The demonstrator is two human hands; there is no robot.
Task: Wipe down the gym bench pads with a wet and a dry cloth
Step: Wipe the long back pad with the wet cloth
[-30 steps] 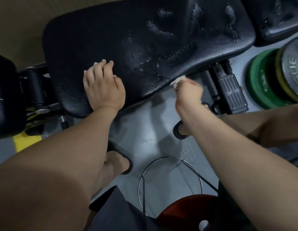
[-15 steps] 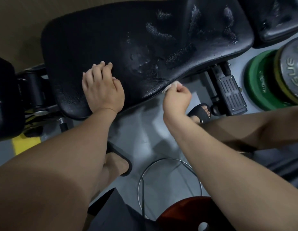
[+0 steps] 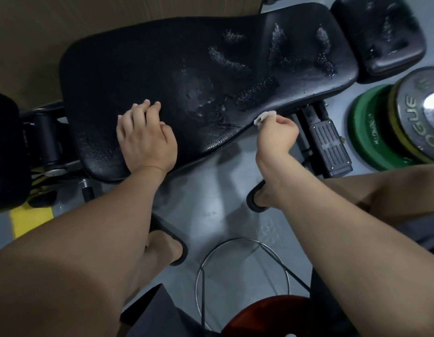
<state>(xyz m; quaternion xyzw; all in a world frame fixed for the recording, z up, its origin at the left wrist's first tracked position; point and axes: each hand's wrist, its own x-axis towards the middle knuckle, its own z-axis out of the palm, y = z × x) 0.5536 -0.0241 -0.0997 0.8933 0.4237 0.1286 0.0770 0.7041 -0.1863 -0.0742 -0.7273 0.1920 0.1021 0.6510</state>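
Observation:
A black bench pad [image 3: 182,76] fills the upper middle of the view, with wet streaks and droplets across its right half. My left hand [image 3: 145,139] lies flat on the pad's near left part, fingers straight. My right hand [image 3: 276,135] is curled round a small white cloth [image 3: 264,117], most of it hidden in the fist. The cloth touches the pad's near edge. A second black pad [image 3: 381,37] sits at the upper right, also wet.
Green and grey weight plates [image 3: 391,125] lean at the right. The bench's black frame and foot block [image 3: 330,147] sit under the pad. A stool with a red seat [image 3: 267,317] and metal ring is below me. My sandalled feet stand on the grey floor.
My right hand with the cloth slid left along the pad's near edge, then back to the right. My left hand stayed pressed on the pad.

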